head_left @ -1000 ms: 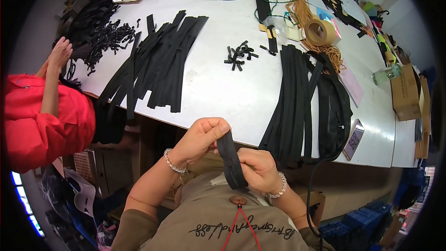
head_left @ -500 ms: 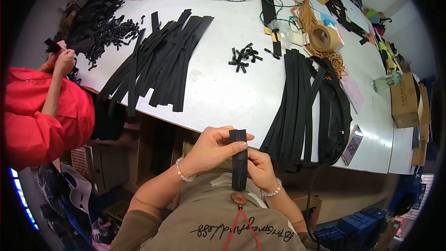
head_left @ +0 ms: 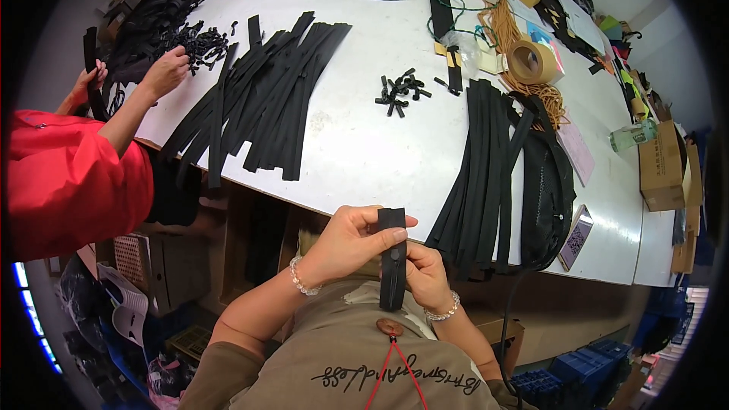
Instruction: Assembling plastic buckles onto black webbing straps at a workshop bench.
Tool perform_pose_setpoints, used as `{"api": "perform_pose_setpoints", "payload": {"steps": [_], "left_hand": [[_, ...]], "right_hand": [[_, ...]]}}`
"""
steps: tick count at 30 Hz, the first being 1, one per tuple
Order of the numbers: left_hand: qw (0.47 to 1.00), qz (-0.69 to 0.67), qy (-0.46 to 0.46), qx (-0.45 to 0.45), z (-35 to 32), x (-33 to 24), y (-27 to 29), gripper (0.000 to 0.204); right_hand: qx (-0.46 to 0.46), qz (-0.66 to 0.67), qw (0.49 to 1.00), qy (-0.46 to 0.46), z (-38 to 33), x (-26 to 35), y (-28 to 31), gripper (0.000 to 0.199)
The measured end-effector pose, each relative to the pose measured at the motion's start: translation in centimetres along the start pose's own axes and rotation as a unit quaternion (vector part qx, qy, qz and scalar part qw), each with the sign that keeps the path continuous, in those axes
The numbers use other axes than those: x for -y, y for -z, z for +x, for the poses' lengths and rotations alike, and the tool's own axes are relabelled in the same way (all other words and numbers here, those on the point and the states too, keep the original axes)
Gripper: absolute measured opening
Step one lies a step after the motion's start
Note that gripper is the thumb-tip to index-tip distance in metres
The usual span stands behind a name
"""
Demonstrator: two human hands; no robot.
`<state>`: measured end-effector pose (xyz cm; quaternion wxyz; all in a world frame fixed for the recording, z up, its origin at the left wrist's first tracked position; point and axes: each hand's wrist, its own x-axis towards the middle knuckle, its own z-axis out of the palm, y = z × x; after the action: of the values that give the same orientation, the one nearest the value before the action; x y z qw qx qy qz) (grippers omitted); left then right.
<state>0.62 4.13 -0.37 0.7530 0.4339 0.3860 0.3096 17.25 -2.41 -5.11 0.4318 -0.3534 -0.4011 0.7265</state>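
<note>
Black strip [head_left: 392, 258], short and flat, is held upright close to the chest, just off the near edge of the white table [head_left: 364, 144]. Left hand [head_left: 351, 241] pinches its upper end, thumb laid across the front, fingers behind. Right hand [head_left: 427, 277] is closed on the strip's right edge lower down; its fingertips are hidden behind the strip, so the exact grip there is unclear.

A small raised piece sits on the strip's midline, possibly a slider, though too small to tell.

Handling judgement: the strip looks light and limp, woven tape rather than anything stiff. It stands straight only because both hands hold it. Not fragile, not slippery. Best taken by the flat faces near an end, second hand steadying beside the raised piece.

Nearby: a hanging bundle of long black strips [head_left: 493, 175] draped over the table edge to the right, a fanned pile of black strips [head_left: 266, 99] to the left, and a small heap of black parts [head_left: 401, 91] mid-table. A roll of tape [head_left: 534, 61] lies farther back.

A co-worker's hand [head_left: 163, 72], on a red sleeve [head_left: 68, 182], rests in a pile of small black pieces [head_left: 201, 42].
</note>
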Motion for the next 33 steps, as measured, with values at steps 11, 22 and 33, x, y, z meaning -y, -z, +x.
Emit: {"api": "perform_pose_setpoints", "payload": {"steps": [11, 22, 33], "left_hand": [[0.997, -0.069, -0.022, 0.039, 0.0, 2.1, 0.7, 0.041], [0.998, -0.054, 0.029, 0.002, -1.1, 2.5, -1.1, 0.043], [0.998, -0.062, -0.016, -0.019, -1.2, 2.1, -1.6, 0.04]], "right_hand": [[-0.078, 0.053, 0.995, 0.036, 0.6, -0.5, -0.1, 0.025], [-0.148, -0.02, 0.986, 0.076, 0.7, 0.2, 0.0, 0.017], [-0.191, 0.035, 0.976, 0.097, 0.7, 1.3, 0.1, 0.026]]}}
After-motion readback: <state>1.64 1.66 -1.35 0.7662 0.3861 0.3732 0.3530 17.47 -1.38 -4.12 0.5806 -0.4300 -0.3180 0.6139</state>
